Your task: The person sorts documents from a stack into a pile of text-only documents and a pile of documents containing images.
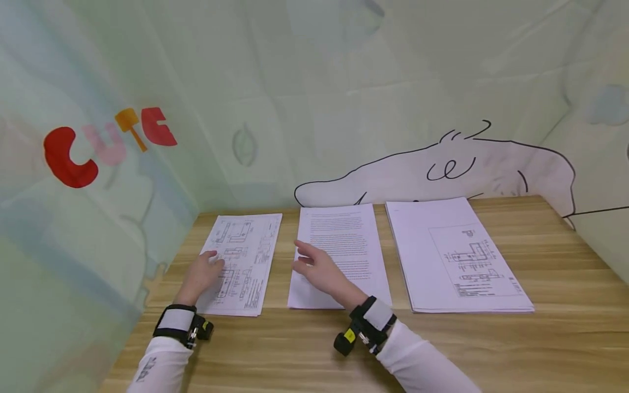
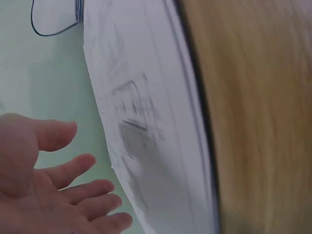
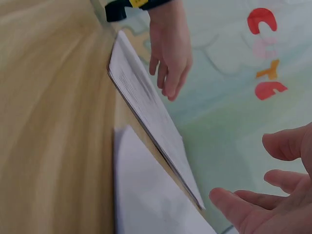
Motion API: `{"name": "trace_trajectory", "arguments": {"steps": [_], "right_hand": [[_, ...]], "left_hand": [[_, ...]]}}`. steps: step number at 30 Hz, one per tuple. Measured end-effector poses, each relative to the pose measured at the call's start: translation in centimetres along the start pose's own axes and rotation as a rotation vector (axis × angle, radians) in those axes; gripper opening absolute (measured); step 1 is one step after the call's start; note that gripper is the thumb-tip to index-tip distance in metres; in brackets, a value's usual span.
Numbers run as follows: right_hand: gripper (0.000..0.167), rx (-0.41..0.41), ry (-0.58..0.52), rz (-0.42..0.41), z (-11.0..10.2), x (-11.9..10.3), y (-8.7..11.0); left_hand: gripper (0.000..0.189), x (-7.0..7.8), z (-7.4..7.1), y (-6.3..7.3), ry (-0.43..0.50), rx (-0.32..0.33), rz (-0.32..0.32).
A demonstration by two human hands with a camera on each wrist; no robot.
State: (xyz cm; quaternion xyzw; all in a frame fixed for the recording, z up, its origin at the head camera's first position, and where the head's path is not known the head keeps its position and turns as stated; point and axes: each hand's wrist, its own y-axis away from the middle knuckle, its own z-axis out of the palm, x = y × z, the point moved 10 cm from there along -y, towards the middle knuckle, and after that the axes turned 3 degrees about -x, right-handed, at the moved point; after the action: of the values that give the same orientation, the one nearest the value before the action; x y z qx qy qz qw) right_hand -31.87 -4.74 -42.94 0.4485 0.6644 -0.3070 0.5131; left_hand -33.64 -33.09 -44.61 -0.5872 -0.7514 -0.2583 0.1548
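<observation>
Over the left stack of drawing sheets [image 1: 255, 262] my left hand [image 1: 202, 277] hovers at the near left side. In the left wrist view its fingers [image 2: 92, 195] are spread, holding nothing, beside sheets [image 2: 170, 146] with blurred line drawings. My right hand [image 1: 321, 270] is above the middle stack of text pages [image 1: 339, 229], fingers extended leftward and nothing between them. The right wrist view shows those fingers [image 3: 234, 207] apart from the papers [image 3: 146, 190] below. To the right lies a thicker stack of drawing sheets [image 1: 422, 262], untouched by either hand.
The three stacks lie side by side on a wood-grain table [image 1: 565, 284]. A printed cloth backdrop [image 1: 275, 109] stands behind the table and along its left side. Each wrist wears a strap with a small camera [image 1: 345, 343].
</observation>
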Motion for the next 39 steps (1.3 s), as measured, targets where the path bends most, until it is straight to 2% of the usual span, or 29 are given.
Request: {"name": "trace_trajectory", "arguments": {"steps": [4, 8, 16, 20, 24, 27, 29, 31, 35, 39], "right_hand": [[0.061, -0.046, -0.05, 0.026, 2.6, 0.2, -0.8], [0.064, -0.067, -0.113, 0.04, 4.7, 0.7, -1.6], [0.071, -0.086, -0.181, 0.041, 7.6, 1.6, -2.8], [0.076, -0.072, -0.349, 0.094, 8.2, 2.3, -3.2], [0.082, -0.04, -0.615, 0.154, 8.2, 2.9, -3.5], [0.086, -0.031, -0.743, 0.197, 8.1, 3.1, -3.8], [0.087, -0.027, -0.759, 0.231, 8.0, 3.2, -3.9], [0.087, -0.016, -0.726, 0.258, 7.8, 3.3, -3.9], [0.086, -0.014, -0.664, 0.261, 7.9, 2.9, -4.0], [0.083, -0.011, -0.65, 0.259, 8.1, 2.7, -4.3]], "left_hand": [[0.059, -0.9, 0.1, -0.3, -0.027, -0.021, -0.011], [0.06, -1.5, 0.2, -0.3, -0.013, -0.039, -0.026], [0.062, -2.3, 0.5, -0.4, -0.028, -0.051, -0.041], [0.061, -2.4, 0.4, -0.3, -0.024, -0.049, -0.055], [0.061, -2.0, 0.3, -0.1, -0.028, -0.043, -0.051], [0.06, -1.8, 0.3, 0.0, -0.024, -0.039, -0.048], [0.06, -1.8, 0.4, 0.1, -0.021, -0.041, -0.047], [0.06, -1.6, 0.5, 0.2, -0.022, -0.043, -0.046], [0.059, -1.4, 0.6, 0.3, -0.029, -0.037, -0.037], [0.059, -1.1, 0.8, 0.4, -0.015, -0.025, -0.031]]}}
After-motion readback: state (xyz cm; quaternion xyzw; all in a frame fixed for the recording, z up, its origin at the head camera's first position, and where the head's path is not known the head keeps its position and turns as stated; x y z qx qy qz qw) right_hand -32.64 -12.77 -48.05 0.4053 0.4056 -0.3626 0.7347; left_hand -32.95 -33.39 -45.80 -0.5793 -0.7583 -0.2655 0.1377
